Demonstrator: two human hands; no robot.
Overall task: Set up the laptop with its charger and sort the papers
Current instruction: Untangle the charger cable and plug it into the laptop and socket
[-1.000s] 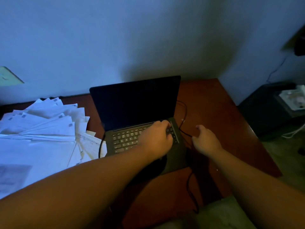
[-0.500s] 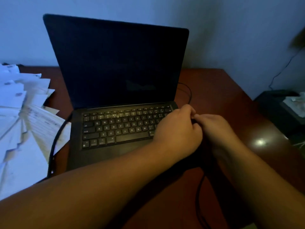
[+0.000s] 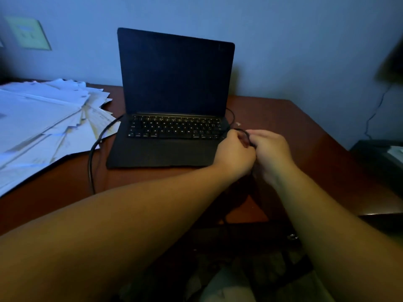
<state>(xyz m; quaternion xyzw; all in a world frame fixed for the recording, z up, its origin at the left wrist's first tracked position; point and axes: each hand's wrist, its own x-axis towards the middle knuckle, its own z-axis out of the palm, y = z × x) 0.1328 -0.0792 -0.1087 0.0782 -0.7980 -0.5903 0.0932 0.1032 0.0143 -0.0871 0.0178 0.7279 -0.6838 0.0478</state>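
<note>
Since half a second ago the view has been drawn back and both hands have been shifted a little rightward, so that they are now bunched just off the front right corner of the laptop (image 3: 174, 118) instead of over its keyboard edge.

On the wooden desk (image 3: 294, 127) the laptop is stood open with a dark screen, near the wall. Fanned papers (image 3: 43, 123) are spread at the desk's left, unsorted, with a second dark cable (image 3: 91, 162) laid over their edge. The left hand (image 3: 234, 155) and the right hand (image 3: 272, 153) are both curled round the thin charger cable (image 3: 245, 134), which is seen looping out between them; the plug itself is hidden.

For the step in hand, probably readying the plug for the laptop's side port, the connector should be pinched close to its tip, turned to match the port, and slack kept in the cable. The laptop should be steadied while it is pushed in.
</note>
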